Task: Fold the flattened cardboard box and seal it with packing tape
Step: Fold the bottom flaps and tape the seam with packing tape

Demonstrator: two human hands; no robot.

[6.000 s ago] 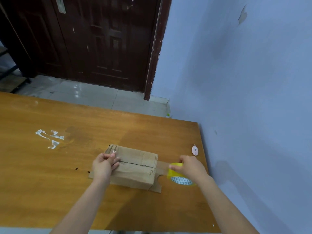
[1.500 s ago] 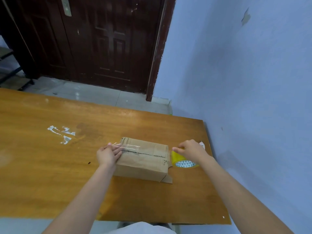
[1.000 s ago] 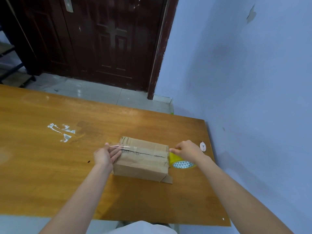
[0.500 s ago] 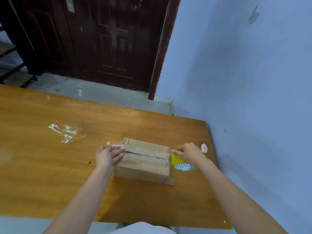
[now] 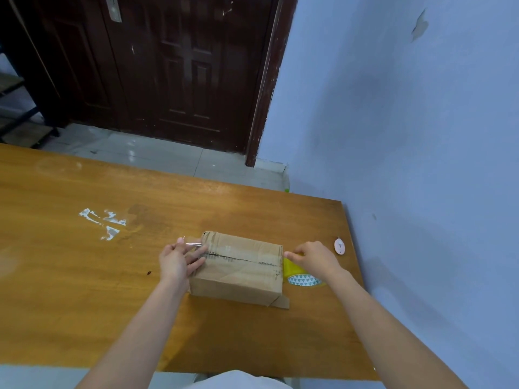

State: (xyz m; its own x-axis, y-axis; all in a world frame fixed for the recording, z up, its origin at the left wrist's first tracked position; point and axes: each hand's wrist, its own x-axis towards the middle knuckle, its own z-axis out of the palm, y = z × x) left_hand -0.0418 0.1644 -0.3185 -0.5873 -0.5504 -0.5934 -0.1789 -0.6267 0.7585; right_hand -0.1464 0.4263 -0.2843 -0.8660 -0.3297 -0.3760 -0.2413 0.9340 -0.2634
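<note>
Barely shifted, left hand (image 5: 175,262) pins glossy tape on matte cardboard box (image 5: 238,269).

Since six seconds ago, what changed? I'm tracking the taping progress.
The right hand carried the tape roll from the box's near right corner back to its right end. A clear tape strip now spans the top seam, its free end pinched by the left hand. Box and table stayed put.

One box (image 5: 238,265), one tape roll (image 5: 302,275)
</note>
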